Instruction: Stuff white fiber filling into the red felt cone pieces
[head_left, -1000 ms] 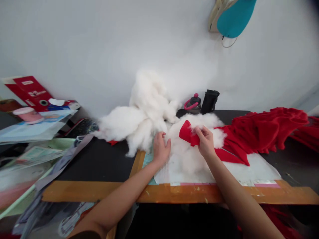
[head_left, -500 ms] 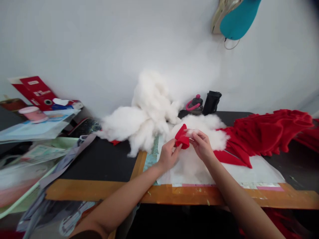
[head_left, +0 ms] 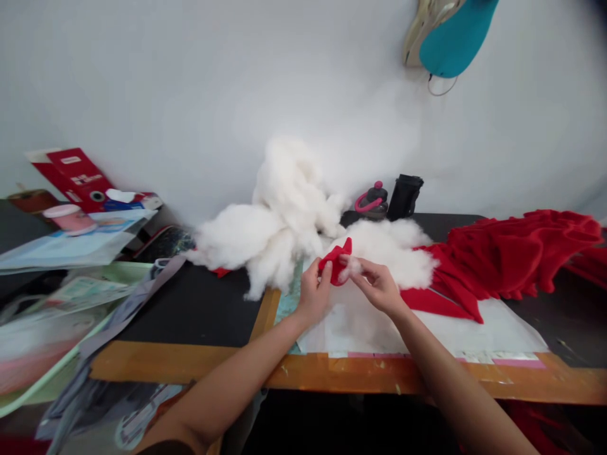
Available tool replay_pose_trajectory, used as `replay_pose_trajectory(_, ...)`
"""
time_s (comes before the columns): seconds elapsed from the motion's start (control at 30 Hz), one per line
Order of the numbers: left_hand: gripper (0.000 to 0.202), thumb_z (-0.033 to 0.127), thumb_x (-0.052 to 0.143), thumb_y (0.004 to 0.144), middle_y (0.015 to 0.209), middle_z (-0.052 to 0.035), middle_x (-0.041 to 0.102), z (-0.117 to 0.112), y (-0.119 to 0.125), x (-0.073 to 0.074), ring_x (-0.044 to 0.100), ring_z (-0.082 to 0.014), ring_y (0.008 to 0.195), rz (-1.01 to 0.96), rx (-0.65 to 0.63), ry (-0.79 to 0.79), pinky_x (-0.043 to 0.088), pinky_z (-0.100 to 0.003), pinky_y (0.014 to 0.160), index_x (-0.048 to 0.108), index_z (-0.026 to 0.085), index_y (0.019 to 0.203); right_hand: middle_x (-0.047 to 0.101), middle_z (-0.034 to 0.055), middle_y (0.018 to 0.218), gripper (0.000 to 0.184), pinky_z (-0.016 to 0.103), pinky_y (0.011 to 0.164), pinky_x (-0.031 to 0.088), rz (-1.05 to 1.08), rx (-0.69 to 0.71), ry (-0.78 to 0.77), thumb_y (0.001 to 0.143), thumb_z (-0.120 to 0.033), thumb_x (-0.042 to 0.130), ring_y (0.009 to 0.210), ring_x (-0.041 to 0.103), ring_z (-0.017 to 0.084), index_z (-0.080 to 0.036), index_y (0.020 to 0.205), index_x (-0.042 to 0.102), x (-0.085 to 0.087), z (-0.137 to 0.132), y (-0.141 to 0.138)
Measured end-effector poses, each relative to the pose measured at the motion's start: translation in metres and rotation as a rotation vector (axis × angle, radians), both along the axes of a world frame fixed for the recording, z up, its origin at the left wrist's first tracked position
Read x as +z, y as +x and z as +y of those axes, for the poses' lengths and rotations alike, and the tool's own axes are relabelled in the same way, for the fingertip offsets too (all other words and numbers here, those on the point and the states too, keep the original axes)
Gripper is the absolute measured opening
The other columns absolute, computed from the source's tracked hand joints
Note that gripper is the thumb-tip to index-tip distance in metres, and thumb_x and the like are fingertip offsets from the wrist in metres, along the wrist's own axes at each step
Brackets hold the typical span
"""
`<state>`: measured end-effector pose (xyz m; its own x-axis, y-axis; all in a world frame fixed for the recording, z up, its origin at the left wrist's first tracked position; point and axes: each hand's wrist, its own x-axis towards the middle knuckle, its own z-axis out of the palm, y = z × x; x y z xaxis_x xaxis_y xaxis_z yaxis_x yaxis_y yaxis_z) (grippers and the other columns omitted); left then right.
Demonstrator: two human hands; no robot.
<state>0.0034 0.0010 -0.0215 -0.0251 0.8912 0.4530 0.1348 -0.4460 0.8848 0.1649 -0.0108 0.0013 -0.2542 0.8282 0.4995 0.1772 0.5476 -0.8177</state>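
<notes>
Red fleece (head_left: 336, 262) between left hand (head_left: 313, 294) and right hand (head_left: 377, 287).

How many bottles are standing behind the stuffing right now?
2: a dark bottle with a pink loop and, to its right, a black flask, both behind the white stuffing. More could be hidden.

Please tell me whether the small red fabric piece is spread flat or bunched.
Bunched: the left hand holds the small red fabric piece up in curved folds, white stuffing at its edge.
</notes>
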Motion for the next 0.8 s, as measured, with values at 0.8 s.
replay_pose_trajectory(0.8,0.031,0.039,0.045,0.094,0.055,0.0018,0.046,-0.024,0.004,0.007,0.039,-0.0101,0.047,0.245,-0.304,0.074,0.028,-0.026,0.048,0.050,0.017,0.073,0.051,0.0097,0.139,0.020,0.037,0.095,0.048,-0.028,0.243,-0.083,0.089,-0.032,0.056,0.125,0.052,0.027,-0.022,0.092,0.073,-0.005,0.010,0.001)
